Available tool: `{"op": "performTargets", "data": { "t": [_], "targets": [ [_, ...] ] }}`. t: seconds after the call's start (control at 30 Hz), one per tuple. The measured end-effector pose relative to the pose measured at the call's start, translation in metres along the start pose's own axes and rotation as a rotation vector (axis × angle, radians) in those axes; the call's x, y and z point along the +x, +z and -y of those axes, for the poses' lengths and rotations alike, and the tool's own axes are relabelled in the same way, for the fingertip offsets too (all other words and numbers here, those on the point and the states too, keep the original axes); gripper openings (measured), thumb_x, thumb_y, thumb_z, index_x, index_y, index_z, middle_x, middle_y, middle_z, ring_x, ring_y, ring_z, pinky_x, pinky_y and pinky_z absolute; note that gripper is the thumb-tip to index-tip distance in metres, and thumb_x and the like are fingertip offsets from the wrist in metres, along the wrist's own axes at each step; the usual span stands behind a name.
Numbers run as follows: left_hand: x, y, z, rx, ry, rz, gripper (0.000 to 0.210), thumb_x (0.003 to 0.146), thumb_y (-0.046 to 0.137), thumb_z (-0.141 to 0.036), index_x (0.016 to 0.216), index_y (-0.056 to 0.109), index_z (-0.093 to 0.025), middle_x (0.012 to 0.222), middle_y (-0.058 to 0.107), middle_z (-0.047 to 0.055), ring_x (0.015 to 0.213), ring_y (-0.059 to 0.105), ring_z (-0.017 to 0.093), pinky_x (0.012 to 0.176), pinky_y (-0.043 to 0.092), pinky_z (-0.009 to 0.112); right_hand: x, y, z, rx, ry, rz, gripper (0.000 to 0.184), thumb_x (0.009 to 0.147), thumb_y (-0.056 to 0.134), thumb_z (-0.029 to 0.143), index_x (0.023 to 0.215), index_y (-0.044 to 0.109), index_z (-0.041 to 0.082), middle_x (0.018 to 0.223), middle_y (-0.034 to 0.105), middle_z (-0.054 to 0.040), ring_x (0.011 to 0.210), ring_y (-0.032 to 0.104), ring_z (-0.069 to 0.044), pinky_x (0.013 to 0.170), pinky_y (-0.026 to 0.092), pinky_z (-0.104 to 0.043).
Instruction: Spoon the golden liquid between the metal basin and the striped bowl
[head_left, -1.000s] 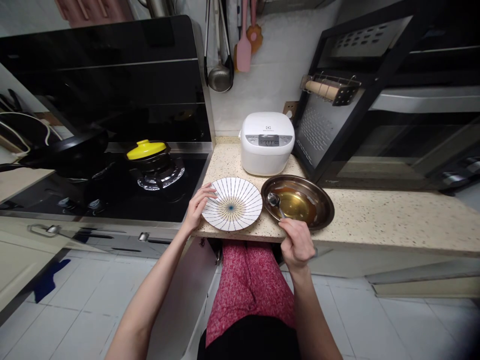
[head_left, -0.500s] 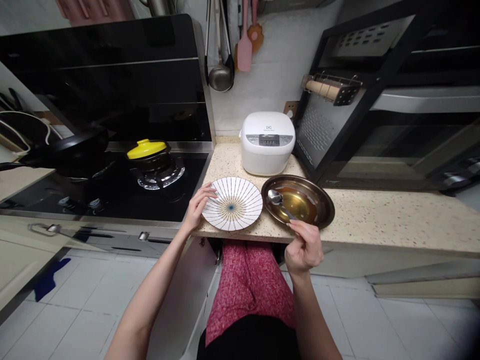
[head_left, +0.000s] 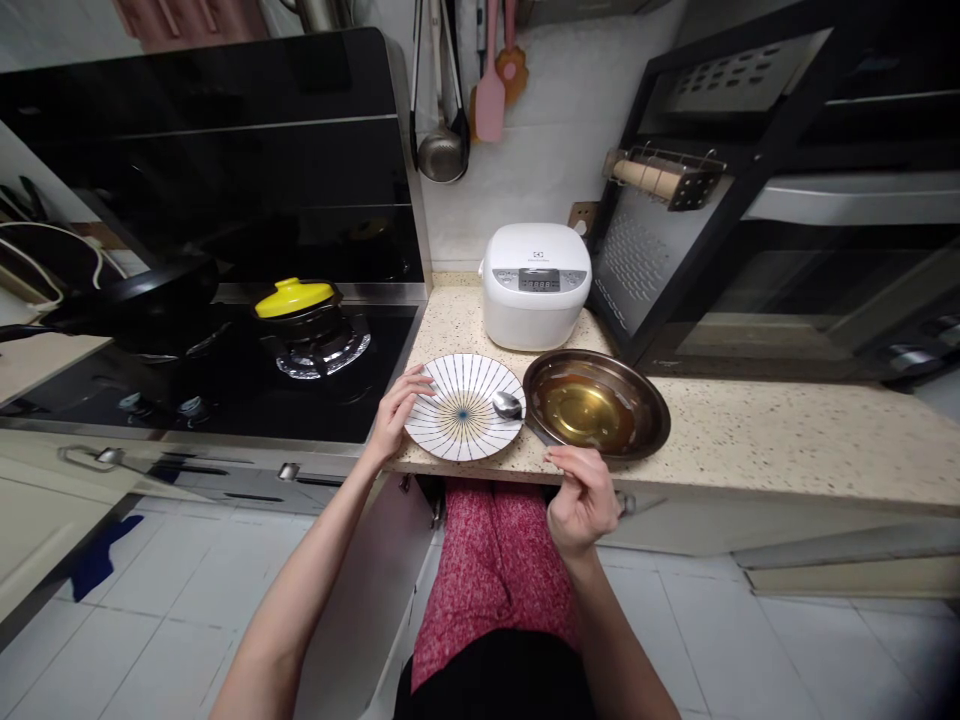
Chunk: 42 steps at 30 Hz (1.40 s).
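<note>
My left hand [head_left: 397, 408] grips the left rim of a white plate [head_left: 442, 440] with dark lines radiating from a blue-green centre. The plate lies flat near the counter's front edge. In my right hand [head_left: 583, 500] is a metal spoon [head_left: 507, 405], pinched by its handle. Its bowl hangs over the right side of the plate; whether it touches is unclear. Just right of the plate, almost touching it, stands a round metal basin [head_left: 652, 405] with a shiny golden bottom, perhaps wet. The spoon's handle crosses in front of the basin's left rim.
Behind the plate and basin stands a white rice cooker [head_left: 536, 310]. To the left, a black gas stove carries a pot with a yellow lid [head_left: 294, 297] and a dark wok [head_left: 150, 300]. Utensils, including a ladle [head_left: 442, 155], hang on the wall. A black rack [head_left: 637, 240] rises at right.
My right hand has moved left, carrying the spoon from over the basin to over the plate's right side. My left hand, the plate and the basin have stayed put.
</note>
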<state>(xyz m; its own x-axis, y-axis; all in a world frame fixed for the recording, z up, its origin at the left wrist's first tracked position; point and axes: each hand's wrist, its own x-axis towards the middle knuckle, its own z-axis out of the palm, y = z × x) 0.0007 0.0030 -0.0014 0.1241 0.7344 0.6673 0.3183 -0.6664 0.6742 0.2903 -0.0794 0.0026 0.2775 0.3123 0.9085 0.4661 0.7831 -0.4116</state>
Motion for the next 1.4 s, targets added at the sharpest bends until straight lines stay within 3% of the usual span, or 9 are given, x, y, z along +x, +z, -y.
{"op": "performTargets", "data": {
  "t": [0.27, 0.47, 1.4],
  "targets": [
    [0.001, 0.000, -0.002, 0.023, -0.001, 0.001, 0.042, 0.107, 0.046, -0.046, 0.101, 0.079, -0.019, 0.124, 0.074, 0.013, 0.145, 0.054, 0.036, 0.124, 0.038, 0.062, -0.007, 0.013, 0.009, 0.060, 0.083, 0.148, 0.025, 0.100, 0.051, 0.007, 0.101, 0.070, 0.023, 0.089, 0.076, -0.0034, 0.083, 0.074, -0.019, 0.075, 0.061, -0.035],
    [0.000, 0.000, 0.000, 0.011, 0.003, 0.005, 0.040, 0.107, 0.047, -0.044, 0.102, 0.079, -0.020, 0.123, 0.074, 0.012, 0.145, 0.054, 0.035, 0.125, 0.037, 0.062, -0.011, 0.020, 0.010, 0.092, 0.135, 0.187, 0.028, 0.099, 0.051, 0.003, 0.100, 0.070, 0.023, 0.089, 0.074, -0.0025, 0.084, 0.073, -0.017, 0.077, 0.060, -0.033],
    [0.000, -0.001, -0.002, 0.013, -0.022, 0.002, 0.042, 0.106, 0.047, -0.047, 0.101, 0.078, -0.020, 0.124, 0.074, 0.012, 0.146, 0.053, 0.035, 0.125, 0.036, 0.061, -0.016, 0.032, 0.011, 0.132, 0.336, 0.174, 0.023, 0.104, 0.049, 0.014, 0.096, 0.069, 0.021, 0.086, 0.071, -0.0022, 0.075, 0.068, -0.014, 0.068, 0.058, -0.029]
  ]
}}
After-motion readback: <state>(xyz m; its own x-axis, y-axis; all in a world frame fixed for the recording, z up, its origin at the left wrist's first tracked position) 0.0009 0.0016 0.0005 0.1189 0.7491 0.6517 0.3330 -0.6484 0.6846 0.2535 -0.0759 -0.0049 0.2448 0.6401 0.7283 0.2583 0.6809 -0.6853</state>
